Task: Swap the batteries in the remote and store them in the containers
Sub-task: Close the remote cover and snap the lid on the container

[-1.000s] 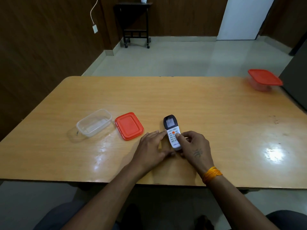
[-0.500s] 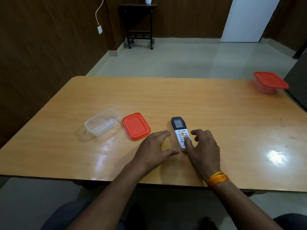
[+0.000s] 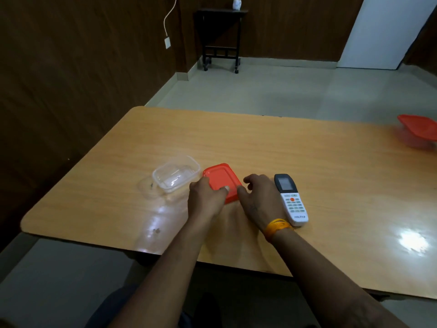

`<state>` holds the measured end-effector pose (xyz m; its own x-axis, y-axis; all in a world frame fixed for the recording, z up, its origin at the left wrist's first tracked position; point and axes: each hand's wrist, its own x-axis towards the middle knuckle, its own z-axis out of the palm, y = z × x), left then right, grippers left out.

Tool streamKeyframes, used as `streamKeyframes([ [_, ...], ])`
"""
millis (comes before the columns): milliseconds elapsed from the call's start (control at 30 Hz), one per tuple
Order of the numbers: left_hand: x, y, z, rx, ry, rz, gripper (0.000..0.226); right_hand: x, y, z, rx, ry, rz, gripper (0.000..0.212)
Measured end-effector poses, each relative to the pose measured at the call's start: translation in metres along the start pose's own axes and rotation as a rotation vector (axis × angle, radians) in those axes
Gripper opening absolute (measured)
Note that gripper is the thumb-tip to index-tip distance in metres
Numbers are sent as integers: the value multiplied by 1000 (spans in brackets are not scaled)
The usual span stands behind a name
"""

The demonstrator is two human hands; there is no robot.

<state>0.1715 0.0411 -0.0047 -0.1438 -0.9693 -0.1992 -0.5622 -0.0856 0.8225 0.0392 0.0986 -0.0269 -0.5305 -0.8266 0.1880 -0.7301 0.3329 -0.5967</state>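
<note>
Centre-left: clear open container (image 3: 176,173) on wooden table (image 3: 331,162). Beside it, red lid (image 3: 221,177); left hand (image 3: 205,197) grips its near-left edge, right hand (image 3: 259,197) curls at its right corner. Remote (image 3: 291,200) face-up, right of the right hand. Lidded container (image 3: 419,132), far right edge.

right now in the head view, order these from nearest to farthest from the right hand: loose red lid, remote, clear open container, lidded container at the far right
1. Loose red lid: touching the right hand, on its left.
2. Remote: just beside its right.
3. Clear open container: left, beyond the lid.
4. Lidded container: far right table edge.
</note>
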Motion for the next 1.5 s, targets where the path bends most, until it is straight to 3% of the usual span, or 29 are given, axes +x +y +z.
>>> streamKeyframes([
  [67, 9, -4, -1, -23, -8, -26, 63, 10, -8, 3, -42, -50, 67, 46],
  [233, 16, -6, -6, -52, -34, -12, 17, 23, -24, 4, 40, -74, 208, 35],
  [333, 17, -6, -9, -61, -41, -34, 28, 26, -22, 8, 146, -113, 316, 25],
  [467, 17, -2, -19, -198, -124, -40, 52, 21, -22, 7, 610, -59, 479, 8],
  [533, 17, 7, -28, -304, -81, -5, 61, 15, -29, 2, 655, 54, 351, 9],
  [600, 13, 17, -42, -415, 27, 49, 52, 11, -37, -3, 546, 147, 158, 13],
  [733, 14, 17, -72, -602, 223, 50, 32, 13, -59, -4, 367, 133, -134, 16],
  [867, 32, -2, -94, -709, 285, -3, 12, 22, -75, 8, 373, 89, -247, 25],
  [1000, 48, -17, -109, -689, 305, -67, 13, 41, -95, 23, 597, 120, -62, 22],
  [1133, 55, -27, -116, -571, 344, -62, 8, 71, -102, 45, 622, -38, 177, 29],
  [1333, 69, -46, -118, -229, 411, -42, 19, 93, -107, 75, 461, -52, 164, 13],
  [1500, 72, -45, -118, -64, 424, -80, 20, 94, -106, 89, 397, -71, 162, 17],
])
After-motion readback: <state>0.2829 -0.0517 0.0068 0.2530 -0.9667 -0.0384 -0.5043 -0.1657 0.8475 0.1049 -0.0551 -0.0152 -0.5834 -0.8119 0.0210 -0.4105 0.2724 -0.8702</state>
